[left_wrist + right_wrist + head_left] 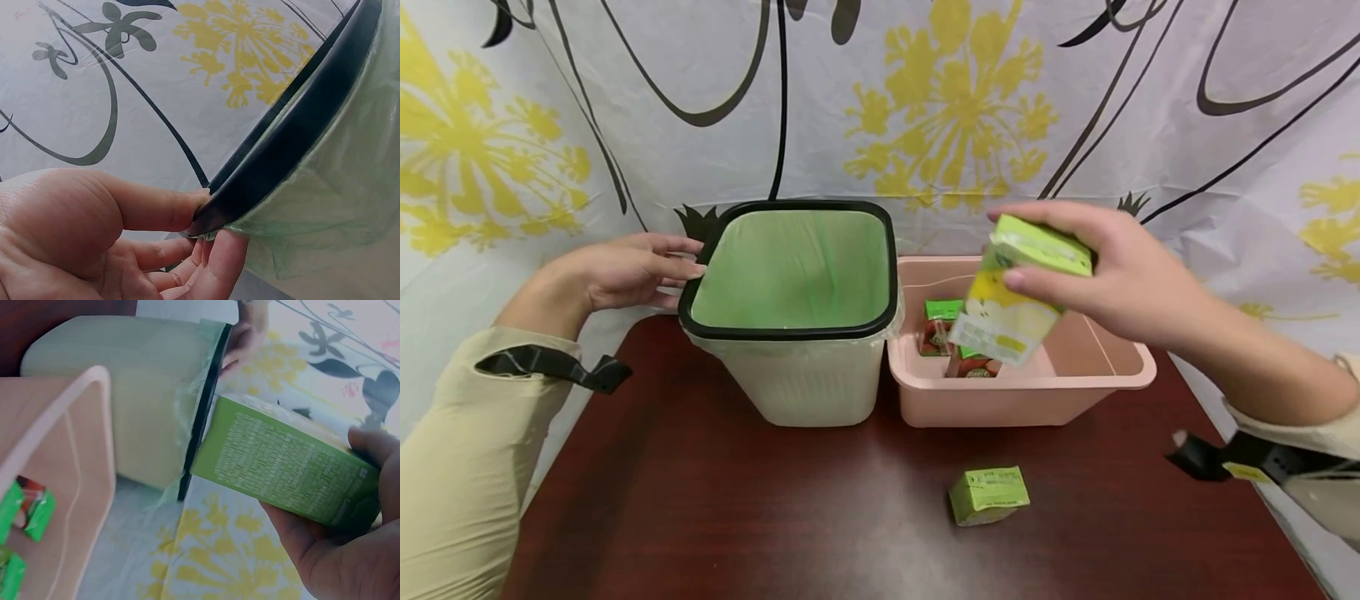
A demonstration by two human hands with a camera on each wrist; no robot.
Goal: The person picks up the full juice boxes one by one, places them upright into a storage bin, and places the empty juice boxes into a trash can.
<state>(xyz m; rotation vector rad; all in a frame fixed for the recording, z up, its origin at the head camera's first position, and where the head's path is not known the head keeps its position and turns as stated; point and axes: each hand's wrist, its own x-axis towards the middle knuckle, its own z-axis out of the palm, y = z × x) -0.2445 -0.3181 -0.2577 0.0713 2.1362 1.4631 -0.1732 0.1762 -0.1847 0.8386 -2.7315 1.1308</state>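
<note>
My left hand pinches the black rim of a pale trash bin lined with a green bag. In the left wrist view the thumb lies on the rim, with fingers beneath it. My right hand holds a green and yellow drink carton, tilted, above a pink plastic tub. Printed text covers the carton's green side in the right wrist view. Inside the tub lie small red and green packets, partly hidden by the carton.
A crumpled-looking small green box lies on the dark red-brown table, in front of the tub. Bin and tub stand side by side. Behind them hangs a white cloth with yellow flowers.
</note>
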